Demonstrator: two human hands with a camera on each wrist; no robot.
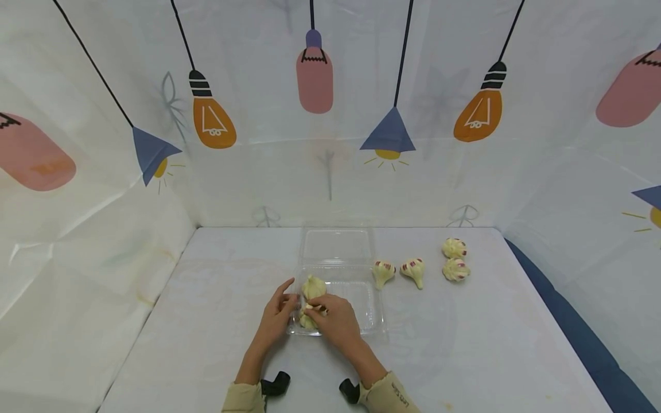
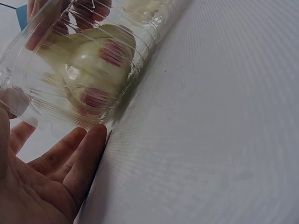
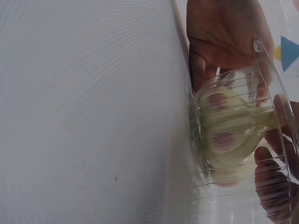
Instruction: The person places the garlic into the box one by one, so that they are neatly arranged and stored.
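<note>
A clear plastic clamshell box (image 1: 356,304) lies with its lid (image 1: 337,245) folded back. Two pale garlic bulbs stand in its left part: a far bulb (image 1: 313,287) and a near bulb (image 1: 308,322). My right hand (image 1: 338,321) reaches over the box and pinches the near bulb by its stem, thumb and fingertips together. Purple patches on that bulb (image 3: 229,126) show through the ribbed wall in the right wrist view. At the box's left side is my left hand (image 1: 277,315), its fingers (image 2: 86,158) loosely extended with the tips against the wall.
Right of the box, two garlic bulbs lie apart, one at its edge (image 1: 384,273) and one beside it (image 1: 413,272). Two more, a back bulb (image 1: 454,248) and a front bulb (image 1: 456,269), sit together farther right. A lamp-patterned curtain (image 1: 330,172) surrounds the white table (image 1: 490,344).
</note>
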